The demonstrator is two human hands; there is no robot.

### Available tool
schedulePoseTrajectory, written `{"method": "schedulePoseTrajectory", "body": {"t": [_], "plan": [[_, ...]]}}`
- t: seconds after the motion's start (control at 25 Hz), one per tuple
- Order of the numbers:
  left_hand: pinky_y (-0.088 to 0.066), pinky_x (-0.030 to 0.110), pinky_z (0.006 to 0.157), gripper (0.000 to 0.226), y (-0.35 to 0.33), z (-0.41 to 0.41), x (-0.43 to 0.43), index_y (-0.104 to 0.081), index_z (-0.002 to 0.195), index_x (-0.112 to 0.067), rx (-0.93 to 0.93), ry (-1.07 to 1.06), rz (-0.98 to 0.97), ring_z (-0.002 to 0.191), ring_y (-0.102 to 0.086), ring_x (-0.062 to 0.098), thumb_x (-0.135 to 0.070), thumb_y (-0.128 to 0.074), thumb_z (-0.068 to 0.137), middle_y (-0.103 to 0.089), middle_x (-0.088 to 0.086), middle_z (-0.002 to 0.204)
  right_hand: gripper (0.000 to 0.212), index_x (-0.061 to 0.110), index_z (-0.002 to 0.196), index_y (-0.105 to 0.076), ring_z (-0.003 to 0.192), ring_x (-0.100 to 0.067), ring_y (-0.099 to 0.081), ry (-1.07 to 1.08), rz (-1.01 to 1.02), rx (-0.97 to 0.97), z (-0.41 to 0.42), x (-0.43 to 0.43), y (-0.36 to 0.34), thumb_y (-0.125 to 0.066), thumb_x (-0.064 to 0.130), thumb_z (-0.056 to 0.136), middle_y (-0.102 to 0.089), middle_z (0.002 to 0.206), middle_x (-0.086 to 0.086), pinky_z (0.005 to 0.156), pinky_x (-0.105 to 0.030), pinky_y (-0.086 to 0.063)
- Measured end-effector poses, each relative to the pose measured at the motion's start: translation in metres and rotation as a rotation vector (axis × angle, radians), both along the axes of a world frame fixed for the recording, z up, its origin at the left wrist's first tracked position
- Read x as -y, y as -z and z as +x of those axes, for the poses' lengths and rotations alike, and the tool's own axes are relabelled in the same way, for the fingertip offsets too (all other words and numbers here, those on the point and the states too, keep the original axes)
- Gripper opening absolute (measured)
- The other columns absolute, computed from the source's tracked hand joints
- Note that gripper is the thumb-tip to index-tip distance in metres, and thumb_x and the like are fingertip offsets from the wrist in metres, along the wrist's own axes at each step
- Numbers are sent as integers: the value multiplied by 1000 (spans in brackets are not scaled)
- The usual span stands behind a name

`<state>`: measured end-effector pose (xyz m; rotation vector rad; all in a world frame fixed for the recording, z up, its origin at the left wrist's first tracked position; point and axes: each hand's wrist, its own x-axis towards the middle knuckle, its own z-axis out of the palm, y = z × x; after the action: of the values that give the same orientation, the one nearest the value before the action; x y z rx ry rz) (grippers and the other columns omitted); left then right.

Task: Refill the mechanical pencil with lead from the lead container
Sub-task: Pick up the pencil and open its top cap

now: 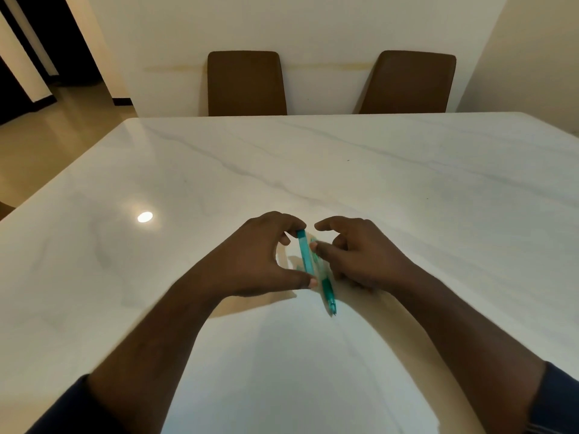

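A slim teal lead container (304, 255) is pinched lengthwise in my left hand (260, 261), with the index finger on its far end and the thumb on its near end. Just to its right lies the teal mechanical pencil (327, 292), its tip pointing toward me and low over the white marble table (407, 183). My right hand (360, 255) holds the pencil's upper part with the thumb against it. The index finger is raised and curled. The pencil's far end is hidden behind the fingers. Both hands are close together at the table's middle.
Two brown chairs (247, 84) (407, 84) stand at the far edge of the table against a cream wall. A ceiling light reflection (145, 217) shines on the tabletop at the left. Floor and a dark doorway lie beyond the table's left corner.
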<state>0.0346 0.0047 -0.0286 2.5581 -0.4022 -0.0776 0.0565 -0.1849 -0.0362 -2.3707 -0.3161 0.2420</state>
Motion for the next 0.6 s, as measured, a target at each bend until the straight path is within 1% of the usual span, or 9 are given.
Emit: {"method": "schedulePoseTrajectory", "body": {"t": [0.04, 0.12, 0.2, 0.28, 0.32, 0.4, 0.48, 0.52, 0.6], "plan": [[-41, 17, 84, 78, 1, 1, 0, -44, 131, -35, 21, -3, -18, 108, -49, 1, -54, -79, 64, -50, -18, 129, 34, 24, 118, -62, 42, -10, -58, 57, 81, 13, 1, 0, 0, -56, 45, 92, -67, 66, 5, 37, -18, -42], [-43, 18, 87, 78, 3, 2, 2, -43, 132, -34, 70, 6, -34, 109, -50, 3, -53, -79, 65, -49, -17, 129, 35, 17, 95, -71, 36, -13, -50, 132, 292, -16, 2, 1, -3, -55, 48, 91, -66, 54, 1, 37, -21, -39], [-45, 19, 87, 80, 6, 4, 3, -44, 132, -34, 146, 41, -56, 106, -51, 0, -53, -79, 64, -49, -18, 127, 34, 14, 80, -73, 35, -16, -45, 88, 416, -80, 0, 0, -5, -58, 43, 91, -63, 49, -3, 38, -22, -36], [-44, 13, 82, 79, 7, 4, 3, -46, 131, -35, 196, 70, -103, 103, -53, -4, -52, -80, 63, -51, -19, 124, 31, 11, 72, -71, 36, -18, -44, -3, 408, -101, -4, -3, -4, -62, 34, 91, -61, 49, -5, 38, -23, -36], [-46, 12, 80, 77, 6, 4, 3, -48, 130, -35, 184, 72, -157, 102, -54, -6, -50, -81, 63, -52, -20, 123, 31, 10, 70, -70, 37, -19, -44, -29, 403, -98, -4, -3, -3, -62, 31, 91, -60, 48, -4, 38, -23, -36], [-52, 16, 78, 68, 2, 5, 4, -57, 127, -31, 100, 42, -359, 95, -63, -1, -44, -82, 65, -62, -16, 116, 33, 7, 67, -67, 36, -19, -44, -56, 414, -62, -4, -3, -1, -61, 28, 93, -59, 46, -1, 38, -24, -36], [-57, 23, 72, 46, 0, 8, 3, -67, 118, -19, 27, -50, -605, 80, -71, 10, -31, -78, 75, -73, -5, 96, 36, 6, 65, -66, 35, -17, -46, -91, 399, 5, -5, -2, 0, -62, 30, 92, -61, 47, -2, 37, -24, -37], [-57, 25, 67, 32, -2, 9, 3, -72, 111, -13, 6, -100, -689, 73, -71, 14, -24, -74, 81, -75, 1, 85, 34, 8, 65, -67, 35, -13, -48, -118, 377, 41, -6, -2, 0, -63, 28, 91, -64, 49, -4, 38, -22, -38], [-55, 25, 59, 16, -3, 9, 2, -75, 97, -3, -51, -143, -757, 64, -69, 17, -13, -69, 85, -73, 10, 73, 28, 8, 67, -71, 37, -6, -51, -170, 312, 113, -7, -4, 2, -65, 23, 90, -68, 54, -7, 42, -15, -38]]}}
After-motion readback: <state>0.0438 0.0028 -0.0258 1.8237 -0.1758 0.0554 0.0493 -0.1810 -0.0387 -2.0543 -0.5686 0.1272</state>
